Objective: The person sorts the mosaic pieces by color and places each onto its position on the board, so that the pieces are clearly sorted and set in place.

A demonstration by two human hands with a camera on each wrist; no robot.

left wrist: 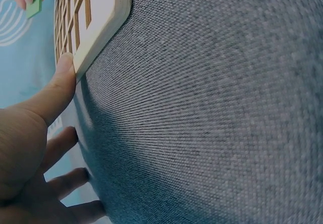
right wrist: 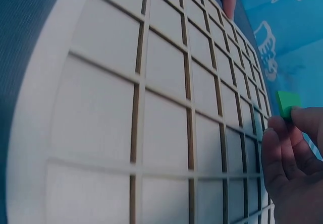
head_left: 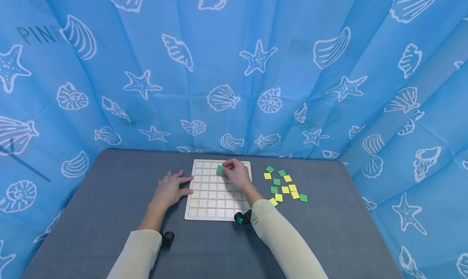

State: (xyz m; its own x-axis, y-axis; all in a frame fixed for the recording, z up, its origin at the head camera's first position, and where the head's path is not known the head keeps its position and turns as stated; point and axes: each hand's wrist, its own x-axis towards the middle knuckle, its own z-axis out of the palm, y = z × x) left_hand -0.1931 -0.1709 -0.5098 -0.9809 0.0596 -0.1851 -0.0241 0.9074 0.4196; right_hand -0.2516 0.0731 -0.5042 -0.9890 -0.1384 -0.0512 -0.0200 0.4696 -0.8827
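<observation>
A pale wooden grid board (head_left: 205,214) with square recesses lies on the table. Over its far part, my right hand (head_left: 237,175) pinches a green square tile (head_left: 219,169) between thumb and fingers; the right wrist view shows the tile (right wrist: 287,103) held by one edge above the board. At the board's left edge is my left hand (head_left: 170,191), fingers spread, the thumb (left wrist: 59,82) resting against the rim. No tiles show in the visible recesses.
Right of the board, several loose yellow tiles (head_left: 285,189) and green tiles (head_left: 276,182) lie scattered on the grey cloth-covered table (head_left: 109,197). A blue curtain (head_left: 234,120) with shells and starfish hangs behind the table's far edge.
</observation>
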